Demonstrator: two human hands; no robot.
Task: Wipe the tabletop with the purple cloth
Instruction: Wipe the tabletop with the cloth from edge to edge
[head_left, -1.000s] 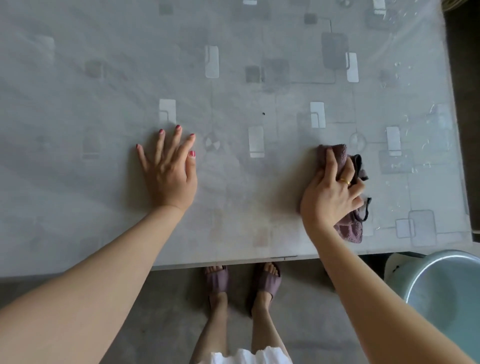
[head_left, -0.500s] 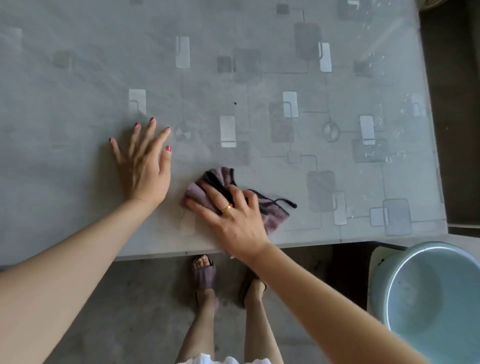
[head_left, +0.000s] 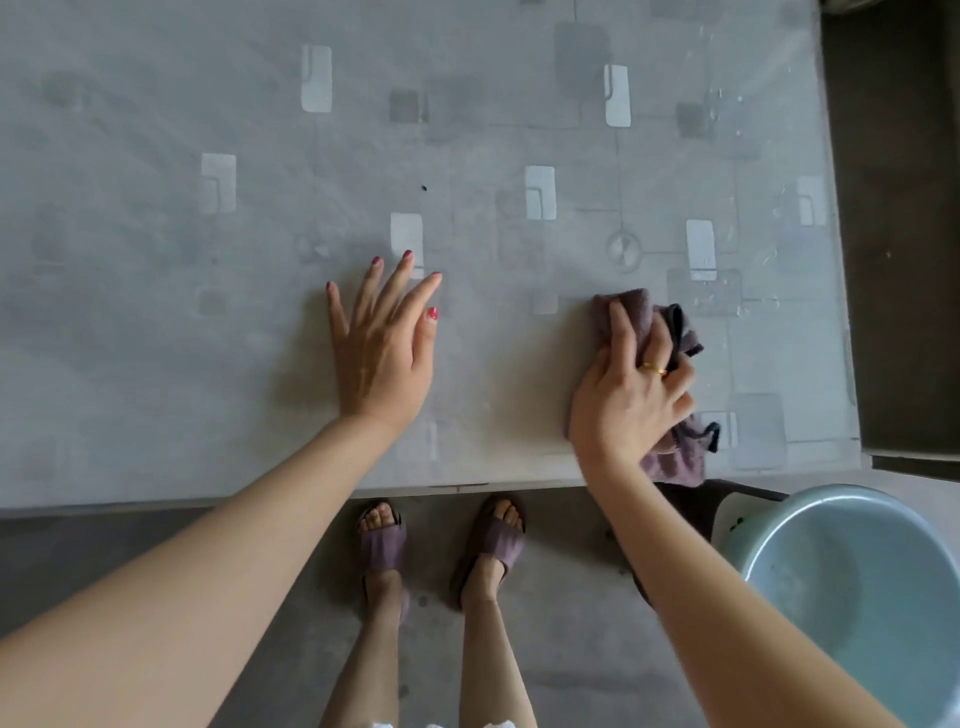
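Note:
The grey patterned tabletop (head_left: 156, 322) fills the upper part of the head view. My left hand (head_left: 382, 348) lies flat on it with fingers spread, near the front edge. My right hand (head_left: 628, 400) sits on the bunched purple cloth (head_left: 631, 307) near the table's front right corner. Its index finger lies along the cloth and the other fingers curl into the fabric. The cloth's lower end (head_left: 675, 465) reaches the table's front edge, and a dark loop hangs from its right side.
A pale blue bucket (head_left: 852, 577) stands on the floor at the lower right, just beyond the table corner. My feet in purple sandals (head_left: 384, 545) stand below the front edge. A small dark speck (head_left: 424, 188) lies on the tabletop. Dark floor runs along the table's right side.
My right hand swept the cloth left along the front edge toward my left hand, then back right to the front right corner. My left hand stays flat on the table.

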